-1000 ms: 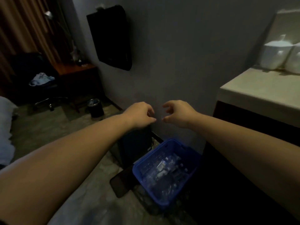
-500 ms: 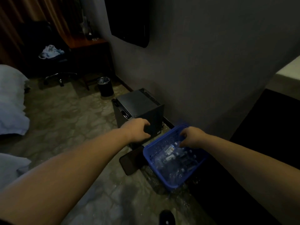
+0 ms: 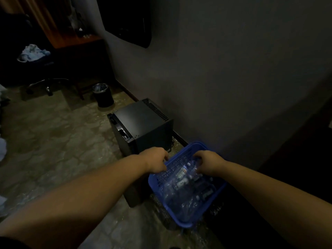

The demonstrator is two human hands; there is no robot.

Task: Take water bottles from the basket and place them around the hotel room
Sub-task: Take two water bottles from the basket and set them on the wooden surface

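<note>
Both hands are reaching into the blue basket (image 3: 186, 222) on the floor: left hand (image 3: 156, 160) curling over its rim, probably steadying, right hand (image 3: 206, 163) closing around a water bottle (image 3: 181, 172).

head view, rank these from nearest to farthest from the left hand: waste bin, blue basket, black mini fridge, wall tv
1. blue basket: left hand is at its near-left rim.
2. black mini fridge: just beyond the hand, against the wall.
3. waste bin: on the floor past the fridge.
4. wall tv: mounted high on the wall, farthest.
</note>
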